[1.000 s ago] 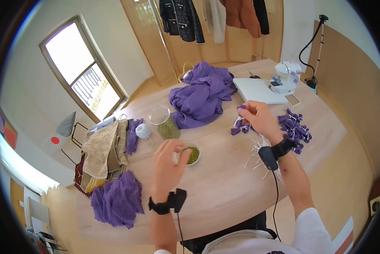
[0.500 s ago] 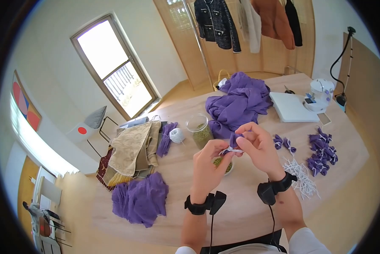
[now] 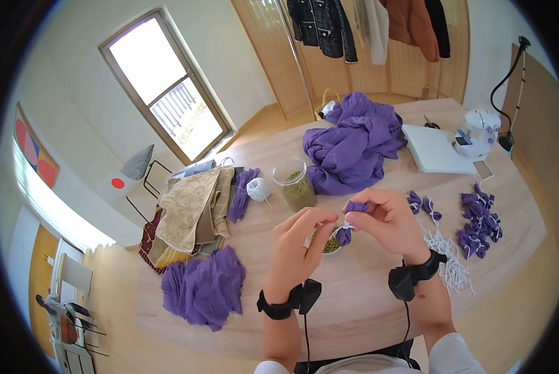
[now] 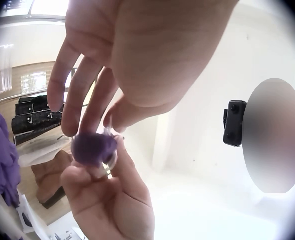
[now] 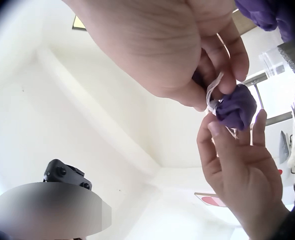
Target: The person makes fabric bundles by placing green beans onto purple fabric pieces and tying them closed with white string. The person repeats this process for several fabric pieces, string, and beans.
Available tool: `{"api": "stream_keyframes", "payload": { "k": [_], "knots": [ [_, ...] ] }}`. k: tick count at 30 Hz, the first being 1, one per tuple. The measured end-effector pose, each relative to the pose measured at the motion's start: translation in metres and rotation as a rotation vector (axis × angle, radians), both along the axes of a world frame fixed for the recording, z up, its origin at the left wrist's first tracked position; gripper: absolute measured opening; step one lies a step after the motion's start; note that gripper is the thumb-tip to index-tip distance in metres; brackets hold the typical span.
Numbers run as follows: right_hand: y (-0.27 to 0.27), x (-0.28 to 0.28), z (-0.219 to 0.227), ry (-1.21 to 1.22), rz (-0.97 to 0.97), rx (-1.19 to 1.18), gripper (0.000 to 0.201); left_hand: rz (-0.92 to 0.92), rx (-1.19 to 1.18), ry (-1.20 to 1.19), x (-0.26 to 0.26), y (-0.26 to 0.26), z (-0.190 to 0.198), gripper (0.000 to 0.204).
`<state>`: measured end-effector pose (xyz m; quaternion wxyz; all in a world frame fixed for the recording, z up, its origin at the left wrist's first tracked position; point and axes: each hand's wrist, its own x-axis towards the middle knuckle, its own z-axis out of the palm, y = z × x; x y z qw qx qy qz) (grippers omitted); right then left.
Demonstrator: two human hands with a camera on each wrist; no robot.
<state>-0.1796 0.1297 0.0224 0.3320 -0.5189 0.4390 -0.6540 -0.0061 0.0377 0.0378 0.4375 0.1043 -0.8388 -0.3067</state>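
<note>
A small purple cloth bundle (image 3: 343, 237), tied round its middle with white string (image 3: 348, 226), is held up above the table. My right hand (image 3: 388, 224) grips its upper part between thumb and fingers. From the other side my left hand (image 3: 295, 249) pinches at the string with thumb and forefinger. In the right wrist view the bundle's rounded end (image 5: 237, 107) stands out between the two hands. Behind and below them is a small bowl of green grains (image 3: 320, 244), partly hidden.
Left lie folded fabrics (image 3: 189, 206), purple cloth (image 3: 204, 290) and a white yarn ball (image 3: 257, 189). A jar (image 3: 297, 187) and large purple cloth (image 3: 354, 143) stand beyond. Rightward are tied bundles (image 3: 478, 224), loose strings (image 3: 450, 265) and a sewing machine (image 3: 477, 134).
Both hands have come together over the bowl; the left moved in from the left, the right brought the bundle over. Since the middle frame the bundle has turned and the left fingers have shifted slightly.
</note>
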Motion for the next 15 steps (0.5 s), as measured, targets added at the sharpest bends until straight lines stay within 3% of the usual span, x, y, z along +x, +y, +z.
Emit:
{"api": "stream_keyframes", "payload": {
  "k": [7,15],
  "knots": [
    [0.003,-0.0005,0.0041,-0.027,0.08,0.055,0.011,0.036,-0.302,0.029,0.0015,0.0027,0.003,0.017],
    [0.0,0.005,0.0032,-0.024,0.023,0.054,0.01,0.123,-0.539,0.084,-0.0028,0.0037,0.0021,0.022]
  ]
}}
